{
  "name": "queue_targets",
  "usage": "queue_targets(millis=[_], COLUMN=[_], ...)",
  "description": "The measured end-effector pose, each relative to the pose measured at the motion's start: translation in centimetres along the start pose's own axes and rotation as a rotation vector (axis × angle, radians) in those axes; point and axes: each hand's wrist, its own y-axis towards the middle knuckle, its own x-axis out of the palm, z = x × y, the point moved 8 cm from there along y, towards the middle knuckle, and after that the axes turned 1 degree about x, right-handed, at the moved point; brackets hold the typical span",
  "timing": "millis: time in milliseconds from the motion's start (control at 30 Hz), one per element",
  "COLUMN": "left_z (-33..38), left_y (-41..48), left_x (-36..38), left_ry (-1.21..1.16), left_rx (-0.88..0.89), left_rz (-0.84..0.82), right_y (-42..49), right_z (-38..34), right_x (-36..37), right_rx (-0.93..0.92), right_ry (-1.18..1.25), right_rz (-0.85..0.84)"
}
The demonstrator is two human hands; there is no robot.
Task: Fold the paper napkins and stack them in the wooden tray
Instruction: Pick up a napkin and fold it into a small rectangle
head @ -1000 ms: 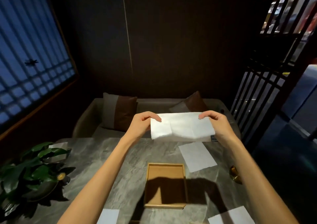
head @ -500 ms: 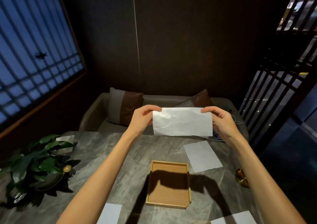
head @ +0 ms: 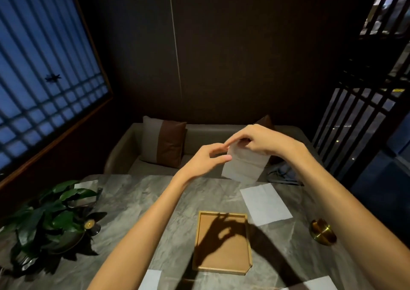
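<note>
A white paper napkin (head: 244,165), folded to a narrow shape, hangs in the air over the far side of the table. My right hand (head: 261,139) pinches its top edge from above. My left hand (head: 206,161) is just left of the napkin with its fingers spread, their tips touching or nearly touching the napkin's left edge. The wooden tray (head: 223,269) lies on the table below, nothing in it, with the hands' shadow across its floor. A flat napkin (head: 265,203) lies right of the tray; two more napkins (head: 150,279) (head: 319,284) show at the near edge.
The grey marble table (head: 137,205) carries a green plant in a dark dish (head: 51,221) at the left and a small brass cup (head: 322,234) at the right. A sofa with cushions (head: 164,143) stands behind the table, with a bluish cloth (head: 281,172) on it.
The napkin was stretched wide between both hands; now it hangs narrow from my right hand. My left hand has let go of its corner and opened. The view tilted down slightly.
</note>
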Motion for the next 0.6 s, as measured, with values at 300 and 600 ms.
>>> queue_targets(millis=[300,600], left_z=[-0.8,-0.8], left_y=[0.1,-0.1], left_x=[-1.9,-2.5], left_ry=[-0.355,-0.269], left_rx=[-0.047,-0.028], left_rz=[0.363,0.338], right_y=[-3.3,-2.8], right_z=[8.5,9.1], right_x=[3.0,7.6], right_rx=[0.447,0.337], right_ry=[1.142,1.463], right_rz=[0.466,0.488])
